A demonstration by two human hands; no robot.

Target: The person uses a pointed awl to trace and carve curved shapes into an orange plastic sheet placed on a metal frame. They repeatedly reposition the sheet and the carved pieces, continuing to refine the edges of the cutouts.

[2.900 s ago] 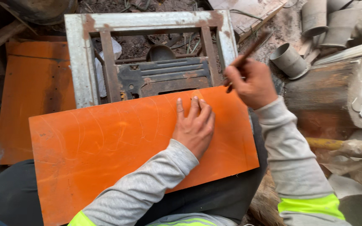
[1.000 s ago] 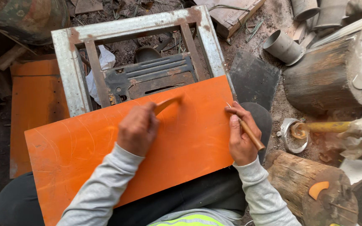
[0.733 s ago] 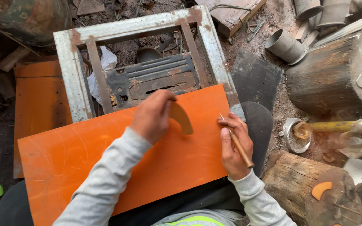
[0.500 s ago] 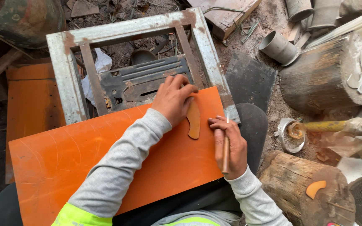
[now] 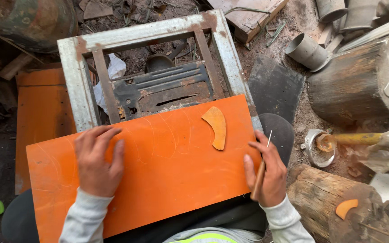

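Two hands were at work on the orange sheet (image 5: 158, 166), which lay across the person's lap with its far edge leaning on the rusty metal frame (image 5: 82, 85); this probably kept it flat and steady. The left hand (image 5: 97, 157) lay flat on the sheet, fingers spread and grasping nothing, pressing it down. The right hand (image 5: 266, 173) sat at the sheet's right edge, its fingers clenched around a thin wooden scriber (image 5: 261, 168) whose metal point stood upward. A curved orange template (image 5: 216, 126) rested loose on the sheet near the upper right corner, apart from both hands. Faint curved scratches showed on the sheet, hard to follow. The scriber's lower end was hidden in the palm, and the sheet's near edge was cut off by the sleeves.
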